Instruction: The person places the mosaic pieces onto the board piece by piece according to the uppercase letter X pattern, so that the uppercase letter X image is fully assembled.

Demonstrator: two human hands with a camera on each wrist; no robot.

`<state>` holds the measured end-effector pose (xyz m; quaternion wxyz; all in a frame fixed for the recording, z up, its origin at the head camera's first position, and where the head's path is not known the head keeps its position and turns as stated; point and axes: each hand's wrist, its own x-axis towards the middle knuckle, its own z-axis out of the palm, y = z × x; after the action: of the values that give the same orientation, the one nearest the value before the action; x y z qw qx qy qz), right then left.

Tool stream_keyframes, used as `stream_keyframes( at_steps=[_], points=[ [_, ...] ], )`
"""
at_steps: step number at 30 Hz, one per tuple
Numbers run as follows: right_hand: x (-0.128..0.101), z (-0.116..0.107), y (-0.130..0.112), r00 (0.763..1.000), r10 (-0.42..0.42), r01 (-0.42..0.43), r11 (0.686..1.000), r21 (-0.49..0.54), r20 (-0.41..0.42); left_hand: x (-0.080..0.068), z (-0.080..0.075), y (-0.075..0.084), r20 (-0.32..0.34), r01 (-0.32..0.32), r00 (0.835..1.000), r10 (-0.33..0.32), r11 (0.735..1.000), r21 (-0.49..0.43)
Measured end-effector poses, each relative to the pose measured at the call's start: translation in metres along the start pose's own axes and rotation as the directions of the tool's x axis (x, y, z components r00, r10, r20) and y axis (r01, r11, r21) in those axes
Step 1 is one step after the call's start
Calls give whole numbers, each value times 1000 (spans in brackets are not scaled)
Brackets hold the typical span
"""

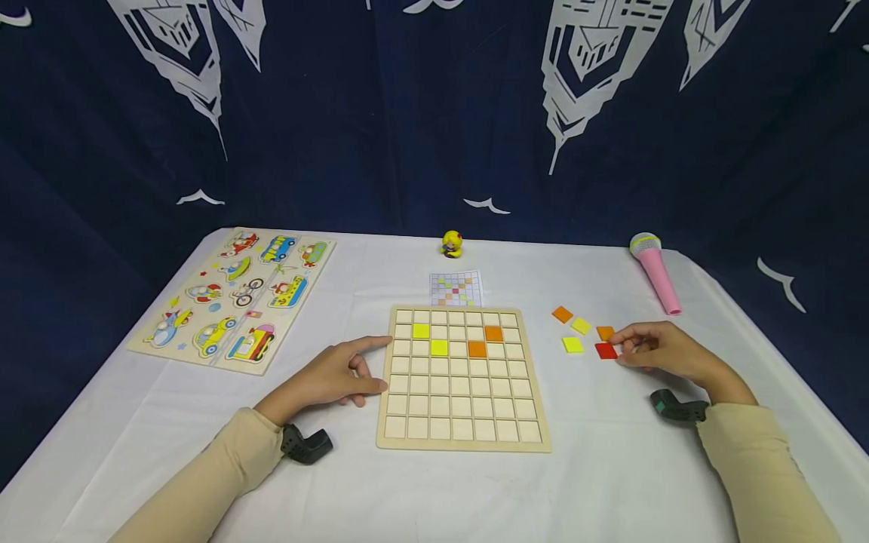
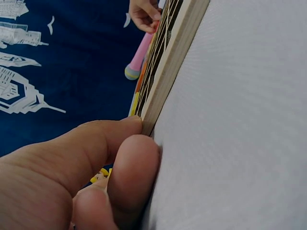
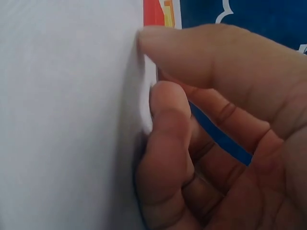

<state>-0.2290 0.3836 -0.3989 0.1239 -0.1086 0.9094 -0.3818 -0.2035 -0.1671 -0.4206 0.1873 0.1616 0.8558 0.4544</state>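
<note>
Right hand (image 1: 668, 351): thumb and bent forefinger at the right edge of the red tile (image 1: 606, 351); from here I can't tell whether they pinch it.
Red tile: looks flat on the table (image 1: 468, 498), right of the board (image 1: 462, 443); a fingertip pushing instead of catching could slide it into the orange tile (image 1: 604, 331) just behind.
Left hand (image 1: 339, 373): gripping nothing; forefinger and thumb spread, tips against the board's left rim.
Board: between the hands; I'd expect a sideways shove there to jog its seated yellow pair (image 1: 421, 331) and orange pair (image 1: 493, 333).
Loose tiles (image 1: 573, 345): two yellow, another orange, left of the red; a dragging finger might scatter them.
Card (image 1: 455, 289): at the far rim; pushing the board forward could disturb it.
Farther out: toy figure (image 1: 451, 244), microphone (image 1: 658, 275), picture puzzle (image 1: 281, 317).
</note>
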Motion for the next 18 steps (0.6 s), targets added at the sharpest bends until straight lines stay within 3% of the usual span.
stream_keyframes(
  at_steps=[11,18],
  points=[
    [2,5,-4,1000,12,-13,997,-83,-13,0,0,0,4,6,1000,-6,1000,4],
    [3,9,-9,1000,-22,21,991,-130,-9,-1,-1,1,5,-4,1000,4,1000,-6]
  ],
)
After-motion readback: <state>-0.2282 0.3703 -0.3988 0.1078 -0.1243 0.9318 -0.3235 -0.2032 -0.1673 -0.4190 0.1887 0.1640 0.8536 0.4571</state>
